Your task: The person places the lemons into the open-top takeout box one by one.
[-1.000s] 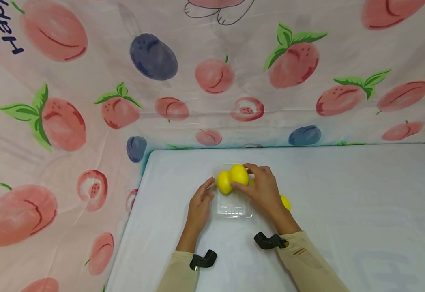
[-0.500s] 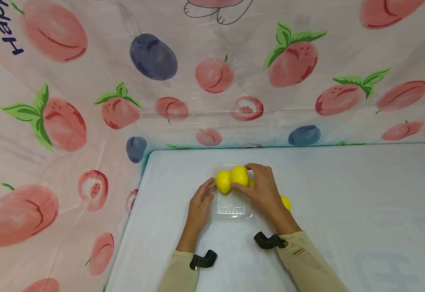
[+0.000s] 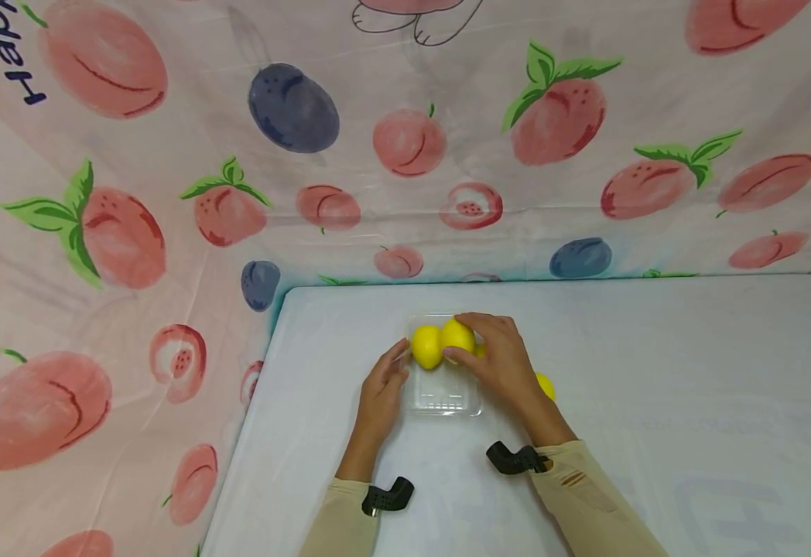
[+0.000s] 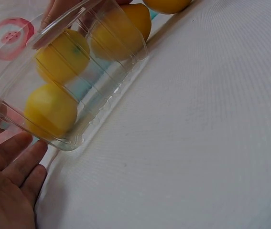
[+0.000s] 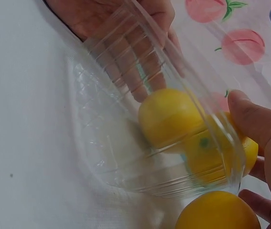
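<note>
A clear plastic tray (image 3: 443,398) lies on the white table (image 3: 656,363). One yellow lemon (image 3: 426,346) sits in its far left part. My right hand (image 3: 467,340) grips a second lemon (image 3: 454,334) beside it, at the tray's far right. My left hand (image 3: 381,383) rests with straight fingers against the tray's left wall. In the left wrist view those fingers (image 4: 16,162) lie by the tray (image 4: 102,95), with lemons (image 4: 51,109) inside. In the right wrist view my thumb (image 5: 252,119) sits on the held lemon (image 5: 207,155).
Another lemon (image 3: 546,385) lies on the table just right of my right wrist, and appears as a lemon (image 5: 216,212) outside the tray in the right wrist view. A fruit-print cloth (image 3: 405,147) hangs behind and to the left of the table.
My right hand has sunk slightly with its lemon, and its fingers now reach further over the top. The left hand and tray have stayed put.
</note>
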A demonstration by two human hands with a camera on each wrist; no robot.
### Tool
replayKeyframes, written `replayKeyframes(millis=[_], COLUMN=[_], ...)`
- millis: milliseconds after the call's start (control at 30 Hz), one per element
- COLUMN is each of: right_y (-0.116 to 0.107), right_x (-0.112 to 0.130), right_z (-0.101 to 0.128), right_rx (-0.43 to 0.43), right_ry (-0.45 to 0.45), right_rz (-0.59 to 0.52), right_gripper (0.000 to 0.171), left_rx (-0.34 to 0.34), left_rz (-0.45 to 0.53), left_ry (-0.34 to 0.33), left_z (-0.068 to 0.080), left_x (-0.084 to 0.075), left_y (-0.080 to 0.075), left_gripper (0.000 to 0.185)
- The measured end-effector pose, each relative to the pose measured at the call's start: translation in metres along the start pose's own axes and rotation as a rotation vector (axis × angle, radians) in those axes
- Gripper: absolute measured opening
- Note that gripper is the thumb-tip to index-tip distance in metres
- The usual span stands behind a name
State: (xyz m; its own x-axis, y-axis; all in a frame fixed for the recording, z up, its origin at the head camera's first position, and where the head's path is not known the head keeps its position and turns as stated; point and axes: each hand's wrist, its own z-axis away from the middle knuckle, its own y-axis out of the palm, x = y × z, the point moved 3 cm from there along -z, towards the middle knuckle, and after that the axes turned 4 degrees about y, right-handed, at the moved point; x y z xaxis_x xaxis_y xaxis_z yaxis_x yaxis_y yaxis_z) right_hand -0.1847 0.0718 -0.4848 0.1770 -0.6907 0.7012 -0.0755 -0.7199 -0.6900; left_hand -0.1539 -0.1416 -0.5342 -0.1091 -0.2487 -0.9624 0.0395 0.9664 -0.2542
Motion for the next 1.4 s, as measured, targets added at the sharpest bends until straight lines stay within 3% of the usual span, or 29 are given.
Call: replayKeyframes(millis=[333, 1033, 1400], right_y=[0.002, 0.009, 0.006], right_x=[-0.002, -0.013, -0.012], right_z=[-0.001, -0.003, -0.004], right_rx=[0.024, 0.069, 0.091], right_ry=[0.039, 0.08, 0.083], right_rz=[0.003, 0.15, 0.128], right_gripper=[0.06, 0.063, 0.063], left_rx=[-0.005, -0.018, -0.019], left_rz=[-0.005, -0.044, -0.024], left_ry=[0.01, 0.004, 0.001], left_z=[0.0, 0.0, -0.003], left_x=[0.002, 0.0, 0.002], left_y=[0.0, 0.0, 0.002], left_gripper=[0.045, 0.046, 0.046])
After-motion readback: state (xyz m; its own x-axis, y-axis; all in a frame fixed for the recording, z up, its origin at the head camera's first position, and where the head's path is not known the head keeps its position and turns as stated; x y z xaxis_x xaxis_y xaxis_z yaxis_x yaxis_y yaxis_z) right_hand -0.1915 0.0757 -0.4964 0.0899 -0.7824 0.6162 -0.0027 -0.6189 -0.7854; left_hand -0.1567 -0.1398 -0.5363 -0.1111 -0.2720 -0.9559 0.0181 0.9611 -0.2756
